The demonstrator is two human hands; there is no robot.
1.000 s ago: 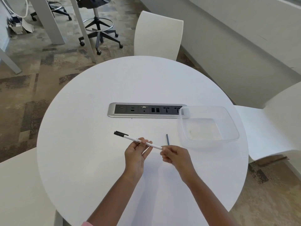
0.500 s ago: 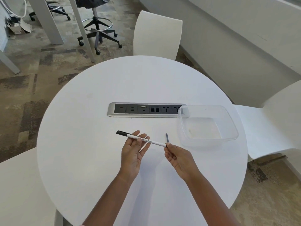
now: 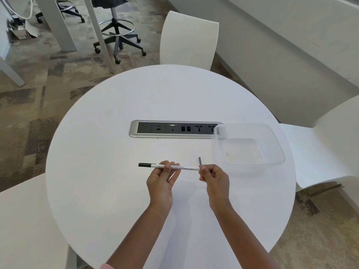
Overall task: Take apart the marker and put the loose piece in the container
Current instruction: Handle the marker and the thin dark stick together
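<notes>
round white table (image 3: pixel 116 191): work surface, centre frame. clear rectangular plastic container (image 3: pixel 275 144): right of centre, open, near the hands for the drop. slim white marker with black cap (image 3: pixel 174 167): held level; left hand (image 3: pixel 162 180) pinched its barrel, right hand (image 3: pixel 214 178) gripped its end to pull. small dark loose piece (image 3: pixel 199 160): beside right fingers; whether held, cannot tell.

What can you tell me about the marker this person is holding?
The marker is a slim white stick, seemingly plastic, with small dark print along its barrel and a black cap at its left end. It is held level above the white table, running left to right. The left hand pinches the middle of the barrel; the fingertips of the right hand meet its right end. A small dark piece stands just beyond that end.
</notes>
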